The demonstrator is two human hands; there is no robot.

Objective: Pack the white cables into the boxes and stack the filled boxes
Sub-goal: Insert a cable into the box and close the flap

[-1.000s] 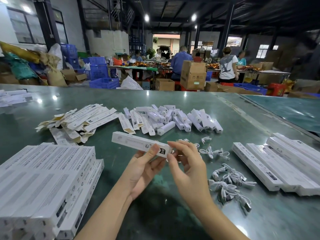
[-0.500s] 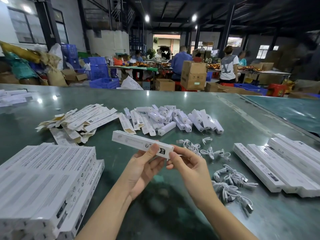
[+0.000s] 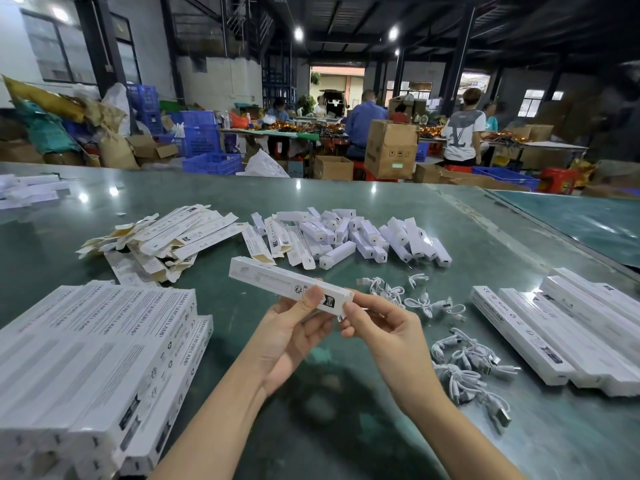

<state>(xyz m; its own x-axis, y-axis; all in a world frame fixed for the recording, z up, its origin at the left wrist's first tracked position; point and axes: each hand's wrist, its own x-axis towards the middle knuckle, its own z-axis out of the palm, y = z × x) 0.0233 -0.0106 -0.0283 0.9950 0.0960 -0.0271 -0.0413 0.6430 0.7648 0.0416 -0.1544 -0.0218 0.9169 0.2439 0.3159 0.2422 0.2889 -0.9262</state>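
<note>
While left hand (image 3: 294, 336) grips white box (image 3: 277, 282) above table (image 3: 467, 237), right hand (image 3: 384, 332) pinches its near end; cables (image 3: 467, 365) right.

I hold 1 long white box (image 3: 291, 286) between my 2 hands, left (image 3: 294, 336) and right (image 3: 384, 336). On my right lie about 5 more long boxes (image 3: 554, 334). I count 2 loose heaps of white cables (image 3: 464, 365). The small white units (image 3: 363, 237), flat cartons (image 3: 162, 240) and stacked boxes (image 3: 97, 348) are too many to count.
</note>
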